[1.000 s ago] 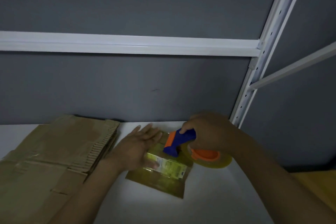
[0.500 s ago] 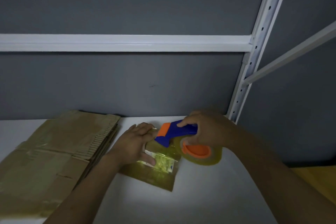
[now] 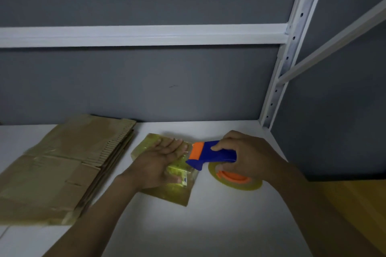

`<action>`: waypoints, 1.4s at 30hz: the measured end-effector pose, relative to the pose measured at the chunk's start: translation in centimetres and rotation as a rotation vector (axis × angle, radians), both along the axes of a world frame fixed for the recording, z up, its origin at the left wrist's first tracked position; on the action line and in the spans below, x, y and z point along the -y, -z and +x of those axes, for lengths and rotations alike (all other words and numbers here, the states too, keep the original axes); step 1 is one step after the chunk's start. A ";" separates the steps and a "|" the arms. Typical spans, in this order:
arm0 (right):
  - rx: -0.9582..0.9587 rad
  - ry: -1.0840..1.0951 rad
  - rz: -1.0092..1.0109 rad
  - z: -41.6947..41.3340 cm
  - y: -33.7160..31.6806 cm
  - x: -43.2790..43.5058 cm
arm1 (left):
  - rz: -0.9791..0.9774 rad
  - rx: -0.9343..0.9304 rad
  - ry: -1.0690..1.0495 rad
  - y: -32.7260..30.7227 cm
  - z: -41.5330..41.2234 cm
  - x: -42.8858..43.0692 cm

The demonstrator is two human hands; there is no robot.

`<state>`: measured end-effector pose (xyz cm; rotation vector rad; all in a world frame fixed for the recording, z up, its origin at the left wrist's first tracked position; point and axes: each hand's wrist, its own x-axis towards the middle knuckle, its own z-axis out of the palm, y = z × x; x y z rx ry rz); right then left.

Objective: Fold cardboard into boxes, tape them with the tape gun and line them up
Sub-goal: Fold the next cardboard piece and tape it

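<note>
Early stage: left hand point(image 3: 160, 162) flat on small cardboard piece point(image 3: 167, 194), right hand point(image 3: 246, 156) gripping tape gun point(image 3: 211, 153); cardboard stack point(image 3: 62, 162) frame-left unfolded, no boxes lined up.

white shelf point(image 3: 208, 225) I'm looking down on, stack of flattened cardboard point(image 3: 52, 173) along its left edge, small glossy taped box point(image 3: 173, 194) mid-shelf toward the back edge, tape gun point(image 3: 215, 155) roll-down just right of it
</note>
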<state>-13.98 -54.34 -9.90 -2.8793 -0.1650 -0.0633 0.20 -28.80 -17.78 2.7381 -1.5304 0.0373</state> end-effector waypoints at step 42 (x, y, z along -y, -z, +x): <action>0.015 0.383 -0.096 -1.8 2.8 -3.9 | -0.019 0.026 -0.299 0.5 -3.8 2.6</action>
